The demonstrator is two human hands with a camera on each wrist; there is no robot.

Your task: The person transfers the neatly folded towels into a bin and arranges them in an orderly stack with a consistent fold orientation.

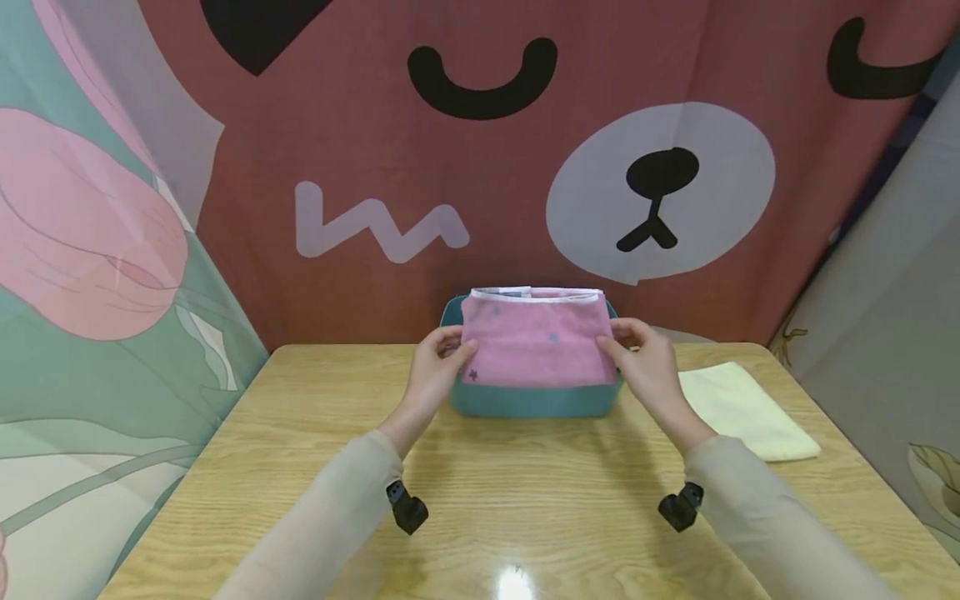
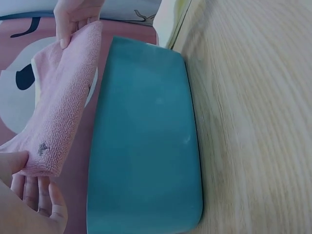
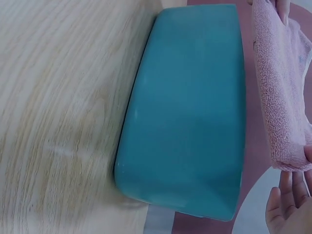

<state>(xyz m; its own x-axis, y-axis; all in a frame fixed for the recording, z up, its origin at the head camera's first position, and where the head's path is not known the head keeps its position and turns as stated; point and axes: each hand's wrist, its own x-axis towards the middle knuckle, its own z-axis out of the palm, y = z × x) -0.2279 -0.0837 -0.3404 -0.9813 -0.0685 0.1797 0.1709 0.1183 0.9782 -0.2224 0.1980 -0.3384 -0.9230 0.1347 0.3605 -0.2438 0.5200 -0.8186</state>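
A folded pink towel (image 1: 536, 340) with small grey stars and a white edge is held up by both hands. My left hand (image 1: 437, 360) pinches its left side, thumb in front and fingers behind. On the opposite side my right hand (image 1: 647, 360) pinches it the same way. Behind and below the towel stands a teal bin (image 1: 534, 402), its front wall partly covered in the head view. Both wrist views show the towel (image 2: 68, 92) raised above the rim of the bin (image 3: 185, 112). The inside of the bin is hidden.
A pale yellow folded cloth (image 1: 746, 412) lies on the wooden table (image 1: 525, 492) to the right of the bin. Behind the table hangs a curtain (image 1: 360, 125) with a bear print. Black wrist cameras (image 1: 407, 507) sit on both sleeves.
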